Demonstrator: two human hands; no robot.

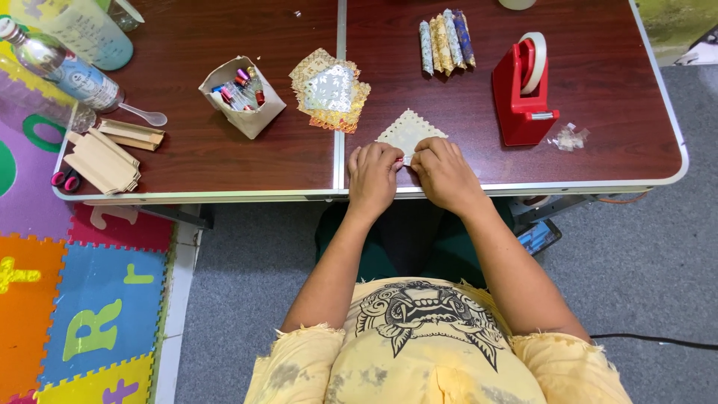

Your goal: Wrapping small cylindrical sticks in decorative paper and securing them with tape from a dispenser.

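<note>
Both hands work at the near edge of the brown folding table, bent over a small cream paper square with pinked edges that lies turned like a diamond, one corner pointing toward the person. The left hand and the right hand meet knuckle to knuckle over that near corner, fingers curled down and pinched close; something small and red shows between the fingertips, too small to identify. The rest of the square lies flat just beyond the fingertips.

As a judgement, the step in hand looks like starting a roll or a tight fold from the near corner, since the fingers press together on that corner and nothing is lifted. The next move would call for even pressure from both thumbs and a steady push away from the body, so the paper stays tight and straight.

Well beyond the fingers, a row of rolled patterned papers lies side by side. Up and to the right of the right hand stands a red tape dispenser. Up and to the left of the left hand sits a stack of patterned paper squares, and farther left a folded paper box holding small colourful items.
</note>
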